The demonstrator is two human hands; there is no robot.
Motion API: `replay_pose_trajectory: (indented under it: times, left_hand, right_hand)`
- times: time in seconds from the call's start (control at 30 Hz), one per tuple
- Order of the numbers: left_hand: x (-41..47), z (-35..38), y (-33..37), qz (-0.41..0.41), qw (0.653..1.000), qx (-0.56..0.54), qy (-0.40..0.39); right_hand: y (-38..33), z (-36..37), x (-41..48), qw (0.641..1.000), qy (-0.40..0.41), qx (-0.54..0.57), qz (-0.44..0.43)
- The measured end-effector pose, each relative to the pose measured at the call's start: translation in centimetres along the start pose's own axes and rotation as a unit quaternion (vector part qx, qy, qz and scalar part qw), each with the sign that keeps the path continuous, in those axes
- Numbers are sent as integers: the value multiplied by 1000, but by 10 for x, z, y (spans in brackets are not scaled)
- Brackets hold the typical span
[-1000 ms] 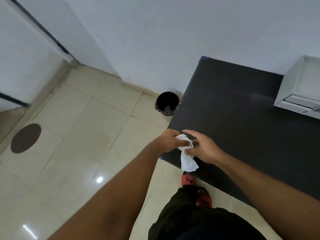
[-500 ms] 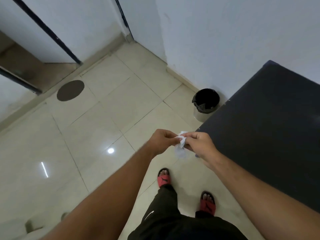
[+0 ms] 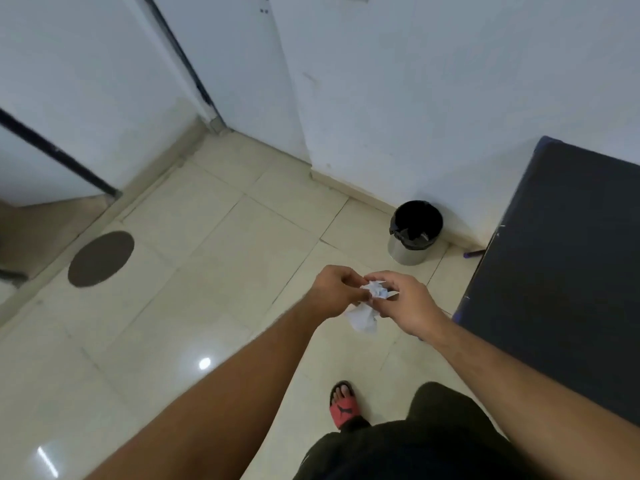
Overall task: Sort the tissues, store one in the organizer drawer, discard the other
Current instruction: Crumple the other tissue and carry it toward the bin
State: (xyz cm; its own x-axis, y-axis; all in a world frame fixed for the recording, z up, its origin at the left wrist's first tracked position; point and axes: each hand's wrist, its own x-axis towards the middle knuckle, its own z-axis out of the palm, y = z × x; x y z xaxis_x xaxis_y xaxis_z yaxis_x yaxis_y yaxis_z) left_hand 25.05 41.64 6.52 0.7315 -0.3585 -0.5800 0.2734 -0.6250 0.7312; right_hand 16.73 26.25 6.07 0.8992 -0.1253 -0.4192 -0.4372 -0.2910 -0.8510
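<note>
A crumpled white tissue (image 3: 367, 308) is pinched between my left hand (image 3: 334, 289) and my right hand (image 3: 405, 301), held over the tiled floor; its lower end hangs loose below my fingers. A small round bin (image 3: 414, 233) with a black liner stands open on the floor by the wall, beyond and slightly right of my hands. The organizer and its drawer are out of view.
A black table (image 3: 568, 265) fills the right side, its corner close to my right wrist. White walls and a door with a dark frame stand ahead. A round brown floor cover (image 3: 101, 258) lies at left. My foot in a red sandal (image 3: 344, 405) is below.
My view has swung left, away from the table and organizer toward the floor. Both hands, still gripping the tissue, have moved off the table edge to above the floor, nearer the bin.
</note>
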Motion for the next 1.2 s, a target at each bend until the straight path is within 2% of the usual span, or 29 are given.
replay_pose_trajectory:
  times: [0.13,0.3,0.43,0.53,0.63,0.77,0.97,1.07,1.2]
  left_hand:
    - [39,-18,26,-3,997,-13,-74]
    - [91,-23,61,-12,992,-12,-128]
    - [135,-32,88,7,993,32,-116]
    - [170,-39,108,19,996,39,-71]
    - [213,-41,124,32,995,69,-64]
    - [268,-36,141,56,987,130,-77]
    - [347,-27,142,55,971,187,-136]
    - [386,-24,134,59,958,226,-166]
    - [428,-13,118,52,945,254,-198]
  right_hand:
    - [-13,3,20,990,136,-38,-4]
    - [-20,-15,61,971,235,-4,42]
    - [-24,-33,113,963,260,8,66]
    - [-21,-54,154,950,282,34,131]
    - [-16,-81,190,942,278,45,182]
    - [-13,-114,232,946,248,24,207]
    - [7,-132,295,947,196,20,253]
    - [29,-134,326,934,195,24,299]
    - [66,-134,364,935,188,23,299]
